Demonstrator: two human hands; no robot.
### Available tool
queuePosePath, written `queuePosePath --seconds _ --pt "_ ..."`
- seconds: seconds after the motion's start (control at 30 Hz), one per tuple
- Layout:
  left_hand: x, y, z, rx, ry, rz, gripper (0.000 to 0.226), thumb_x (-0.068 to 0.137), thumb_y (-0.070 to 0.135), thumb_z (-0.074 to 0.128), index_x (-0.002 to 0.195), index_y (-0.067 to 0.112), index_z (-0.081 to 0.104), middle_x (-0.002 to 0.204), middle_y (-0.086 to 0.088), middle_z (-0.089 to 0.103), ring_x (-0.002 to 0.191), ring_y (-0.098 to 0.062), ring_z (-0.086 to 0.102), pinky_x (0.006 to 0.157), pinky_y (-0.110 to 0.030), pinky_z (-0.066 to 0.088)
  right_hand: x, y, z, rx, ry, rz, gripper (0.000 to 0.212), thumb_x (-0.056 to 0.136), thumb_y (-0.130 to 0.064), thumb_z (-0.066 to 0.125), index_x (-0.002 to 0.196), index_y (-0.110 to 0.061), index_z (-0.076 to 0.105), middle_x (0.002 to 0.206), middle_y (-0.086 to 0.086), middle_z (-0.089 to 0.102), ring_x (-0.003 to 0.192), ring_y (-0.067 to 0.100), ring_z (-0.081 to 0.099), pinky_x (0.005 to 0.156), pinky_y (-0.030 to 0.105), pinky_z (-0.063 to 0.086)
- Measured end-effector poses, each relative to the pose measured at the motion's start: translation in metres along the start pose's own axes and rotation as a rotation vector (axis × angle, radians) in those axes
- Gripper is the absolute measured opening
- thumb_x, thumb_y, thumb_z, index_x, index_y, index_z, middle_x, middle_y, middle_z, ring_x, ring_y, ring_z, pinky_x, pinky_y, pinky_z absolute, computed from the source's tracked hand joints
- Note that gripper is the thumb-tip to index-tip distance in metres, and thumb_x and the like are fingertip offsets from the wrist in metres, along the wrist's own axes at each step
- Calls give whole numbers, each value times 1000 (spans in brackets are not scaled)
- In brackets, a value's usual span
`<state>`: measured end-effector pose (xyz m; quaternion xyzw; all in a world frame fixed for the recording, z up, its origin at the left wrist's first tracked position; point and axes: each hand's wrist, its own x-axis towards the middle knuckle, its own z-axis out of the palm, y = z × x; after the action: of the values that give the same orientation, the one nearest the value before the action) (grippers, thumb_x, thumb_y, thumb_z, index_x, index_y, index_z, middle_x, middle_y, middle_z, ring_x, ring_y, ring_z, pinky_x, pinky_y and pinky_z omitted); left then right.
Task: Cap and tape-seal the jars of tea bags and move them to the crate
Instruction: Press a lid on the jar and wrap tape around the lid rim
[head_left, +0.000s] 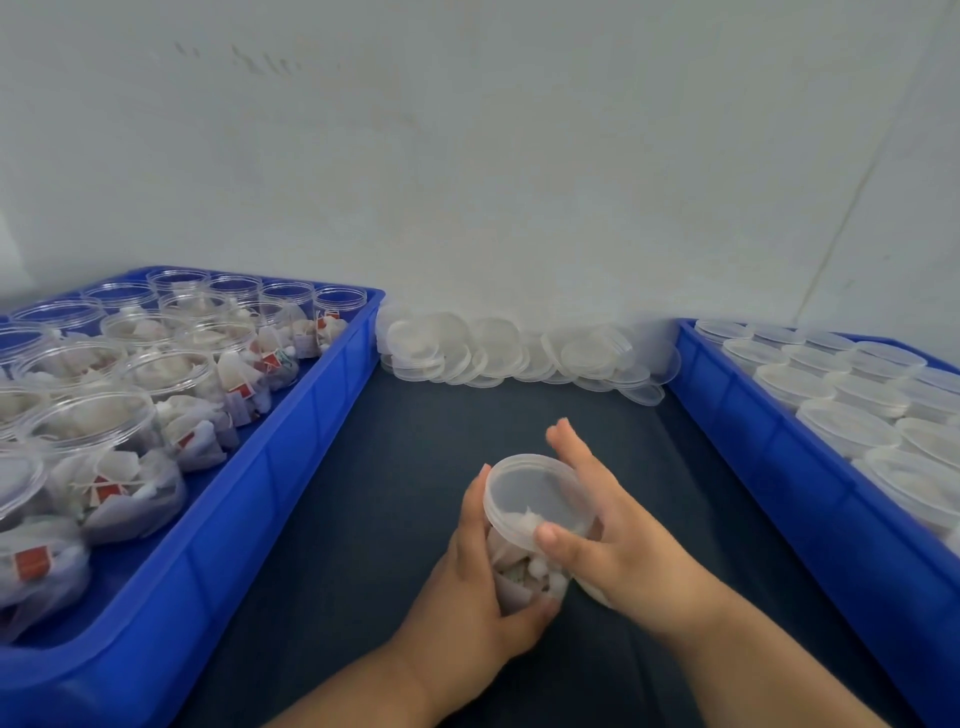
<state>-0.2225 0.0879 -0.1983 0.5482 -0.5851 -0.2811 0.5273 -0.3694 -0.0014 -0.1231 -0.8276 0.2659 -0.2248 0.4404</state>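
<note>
Two hands on one jar (519, 571) of tea bags, mid-table on dark mat (363, 519), between the blue crates. We see L hand (478, 582) wrapped round jar body, fingers curled near its base. R hand (613, 540) spans the lid (535, 493) sitting on jar mouth: thumb on near rim, fingers fairly straight along far side, a bit blurred. Left crate (311, 426) holds uncapped jars (83, 421) w/ tea bags; right crate (753, 431) holds capped jars (847, 426). Loose lids (519, 353) piled at back by wall.
</note>
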Motion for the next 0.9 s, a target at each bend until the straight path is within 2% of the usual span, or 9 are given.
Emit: queuePosePath --seconds 0.07,0.2,0.37,0.47,0.53,0.67,0.77,0.83,0.9 --pt "0 -3 0 6 5 0 113 87 29 79 153 50 -10 153 19 43 128 -7 58 108 -40 49 -3 0 0 -42 84 -8 84 73 -54 76 144 -45 33 140 -36 39 126 -20 36 108 16 37" --pt "1 -4 1 47 4 1 113 84 27 80 156 46 -5 148 24 43 129 -8 56 106 -40 50 2 -4 15 -144 264 -16 73 50 -62 81 115 -55 47 122 -29 43 112 -23 38 81 -2 37" --pt "1 -1 1 94 39 41 109 82 32 80 157 35 1 147 31 38 137 -3 48 108 -32 47 8 -7 -7 -194 -57 -92 89 65 -52 86 138 -60 35 144 -28 29 131 -18 25 100 0 28" --pt "1 -2 1 96 42 25 110 80 38 79 154 44 -2 142 42 37 133 5 50 107 -26 47 7 -3 -4 -41 26 -125 68 69 -33 88 126 -50 55 141 -24 44 130 -11 39 107 13 35" --pt "0 -3 3 107 59 3 112 78 34 81 155 44 0 141 43 39 129 5 53 106 -31 49 6 0 11 -40 141 -137 61 67 -38 86 120 -49 58 135 -26 47 124 -13 43 99 7 36" --pt "0 0 6 201 145 -17 106 72 40 81 142 65 6 133 41 49 109 11 62 91 -25 55 3 1 39 -59 403 -132 54 61 -46 85 106 -56 56 122 -41 43 120 -19 39 90 -4 30" --pt "-2 0 7 230 158 -44 104 70 44 82 143 63 9 129 41 53 103 14 63 81 -12 52 -2 -5 39 -19 373 -65 69 65 -57 79 123 -62 42 125 -43 40 120 -23 37 90 -4 28" --pt "-3 2 6 224 149 -69 110 68 46 85 146 59 8 131 40 54 108 15 62 84 -8 50 -8 -6 27 145 320 28 76 70 -79 61 133 -67 21 131 -44 42 121 -22 40 97 2 29" --pt "-5 5 5 209 154 -101 114 66 46 86 150 54 9 133 34 55 115 12 59 95 -15 50 -17 5 9 193 372 167 67 83 -75 50 140 -65 16 137 -35 45 126 -15 42 105 16 29"
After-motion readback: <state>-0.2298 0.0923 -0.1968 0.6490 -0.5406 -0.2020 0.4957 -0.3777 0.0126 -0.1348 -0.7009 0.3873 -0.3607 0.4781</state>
